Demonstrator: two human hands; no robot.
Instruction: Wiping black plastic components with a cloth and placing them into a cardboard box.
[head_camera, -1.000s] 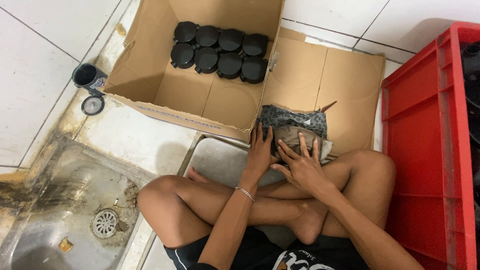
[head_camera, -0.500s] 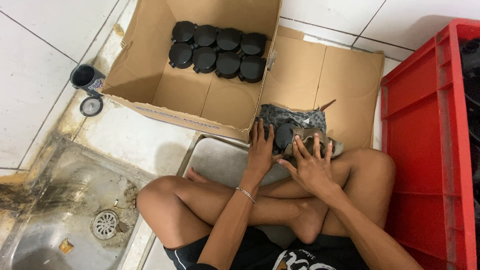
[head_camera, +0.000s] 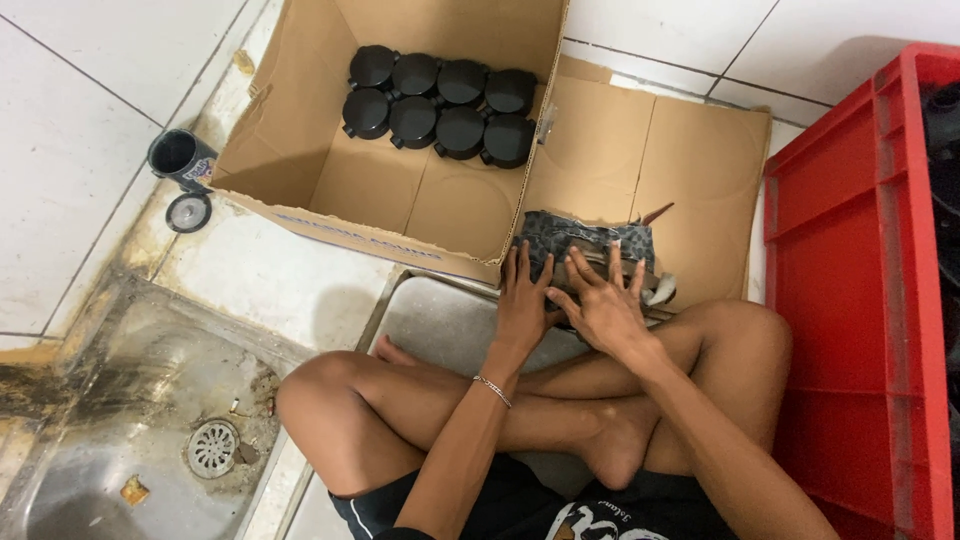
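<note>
Left hand and right hand, fingers spread, lie flat and pressed on a grey patterned cloth bundle resting on the flattened brown cardboard sheet before the crossed legs. Beside it, an open cardboard box holds black lidded cups; a red plastic crate stands right.

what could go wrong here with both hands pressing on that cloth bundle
The left hand and right hand press the patterned cloth at the metal tray edge, so whatever is wrapped could slip out. The open mug stands loose beside the cardboard box and could be knocked over.
</note>
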